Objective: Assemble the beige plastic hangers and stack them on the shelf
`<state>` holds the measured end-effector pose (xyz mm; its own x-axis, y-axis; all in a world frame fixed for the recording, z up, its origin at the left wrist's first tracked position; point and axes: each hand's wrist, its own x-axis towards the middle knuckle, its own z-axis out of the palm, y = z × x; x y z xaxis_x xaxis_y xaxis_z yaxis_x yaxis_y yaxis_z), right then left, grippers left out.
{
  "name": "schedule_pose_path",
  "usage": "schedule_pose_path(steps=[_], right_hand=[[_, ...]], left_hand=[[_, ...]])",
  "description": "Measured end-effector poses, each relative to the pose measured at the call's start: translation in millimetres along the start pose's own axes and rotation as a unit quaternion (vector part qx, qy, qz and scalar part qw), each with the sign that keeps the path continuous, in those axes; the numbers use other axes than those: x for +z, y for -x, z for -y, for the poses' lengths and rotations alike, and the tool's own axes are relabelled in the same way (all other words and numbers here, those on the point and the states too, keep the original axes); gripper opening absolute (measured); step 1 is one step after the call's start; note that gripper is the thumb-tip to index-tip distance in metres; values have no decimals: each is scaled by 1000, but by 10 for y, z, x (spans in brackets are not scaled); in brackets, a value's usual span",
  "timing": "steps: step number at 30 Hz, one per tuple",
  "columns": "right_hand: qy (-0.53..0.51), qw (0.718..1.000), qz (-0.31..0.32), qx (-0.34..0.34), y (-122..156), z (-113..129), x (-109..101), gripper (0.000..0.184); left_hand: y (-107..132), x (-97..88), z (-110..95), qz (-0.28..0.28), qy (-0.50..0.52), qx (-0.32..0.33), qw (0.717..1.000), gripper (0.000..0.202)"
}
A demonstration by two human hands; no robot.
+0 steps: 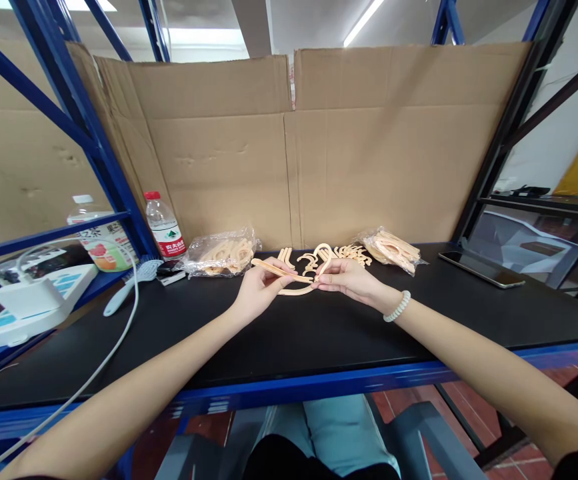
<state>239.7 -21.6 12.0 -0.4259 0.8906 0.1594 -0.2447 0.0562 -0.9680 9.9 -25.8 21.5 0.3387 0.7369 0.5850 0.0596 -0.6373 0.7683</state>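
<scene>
Apparently partway done, a pale strip (291, 273) sits above the desk (269, 347) in the closed grip of the left hand (261, 285); the right hand (347, 281) pinches a curved piece (329, 251) at the strip's tip. Beyond the strip, loose pieces (353, 253) and two filled bags (226, 253) look unused.

A smooth, matt, wood-like finish is shown by a pale strip (269, 266) and loose pieces (353, 253) at the far centre of a dull black tabletop (289, 340). The pieces are flanked by crinkled, glossy bags of clear plastic, left (223, 253) and right (393, 251). Matt brown cardboard panels (393, 153), creased and dented, are framed at left by a blue-painted metal post (99, 150). At far left, a shiny clear plastic bottle (161, 217) is topped by a red plastic cap (152, 195); at far right, a glossy-screened phone (481, 268) is seen.
</scene>
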Motion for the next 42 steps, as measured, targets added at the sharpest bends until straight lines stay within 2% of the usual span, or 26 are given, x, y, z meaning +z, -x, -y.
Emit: schedule_pose_path(steps=[11, 22, 34, 38, 42], right_hand=[[-11, 998, 51, 33, 25, 29, 39, 33], [-16, 999, 41, 27, 22, -27, 53, 34], [26, 999, -29, -21, 13, -121, 132, 39], [25, 998, -41, -35, 1, -152, 128, 39], [-1, 999, -35, -31, 21, -108, 155, 35]], left_hand=[[28, 34, -3, 6, -35, -5, 999, 17], [50, 29, 28, 17, -66, 12, 998, 15], [82, 49, 54, 16, -69, 29, 997, 17], [98, 76, 65, 13, -52, 11, 998, 19], [83, 88, 41, -19, -21, -20, 999, 23]])
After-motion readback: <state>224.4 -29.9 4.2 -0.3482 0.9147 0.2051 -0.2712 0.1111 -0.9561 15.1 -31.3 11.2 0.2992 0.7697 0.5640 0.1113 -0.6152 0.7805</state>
